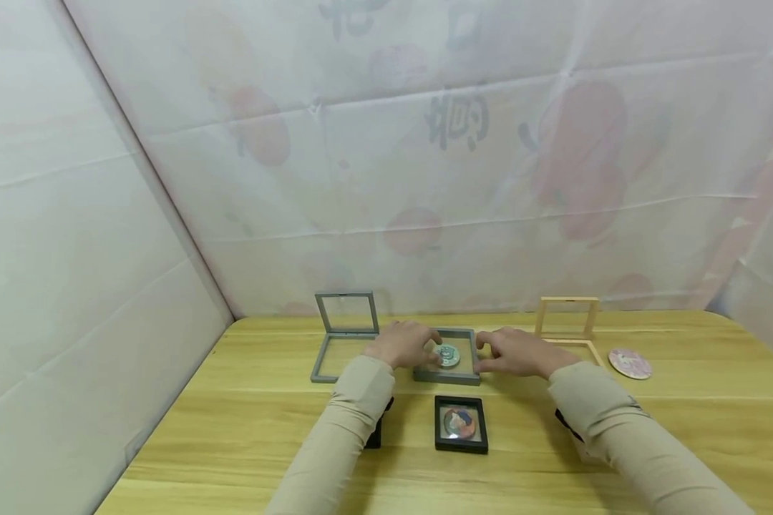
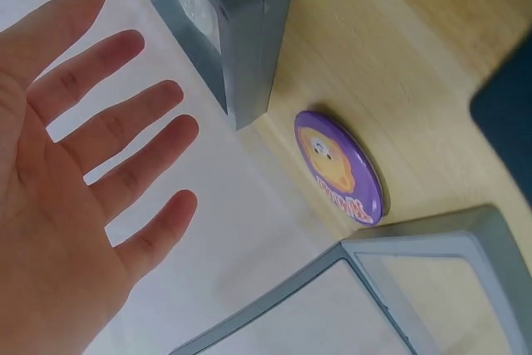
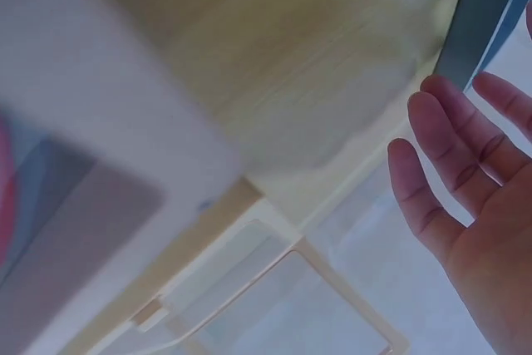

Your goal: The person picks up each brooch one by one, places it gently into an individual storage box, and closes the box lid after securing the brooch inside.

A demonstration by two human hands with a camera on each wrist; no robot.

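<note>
A grey display frame (image 1: 446, 380) lies shut near the back of the table, with a round teal badge (image 1: 447, 355) behind its clear film. At its left side is my left hand (image 1: 404, 345), its fingers spread and holding nothing in the left wrist view. My right hand (image 1: 515, 352) is by the frame's right edge, fingers loosely bent; whether they touch the edge I cannot tell. Under the left hand, a purple round badge (image 2: 341, 168) stands tilted on the table between the shut frame and another grey frame (image 2: 490, 247), which is unfolded.
Further right are an unfolded cream frame (image 1: 594, 318) and a pink round badge (image 1: 630, 363). A small black frame (image 1: 462, 445) with a red and blue badge (image 1: 459, 423) lies nearer me. Another black object (image 1: 373, 436) is partly hidden by the left sleeve. White cloth (image 1: 361, 179) walls the back.
</note>
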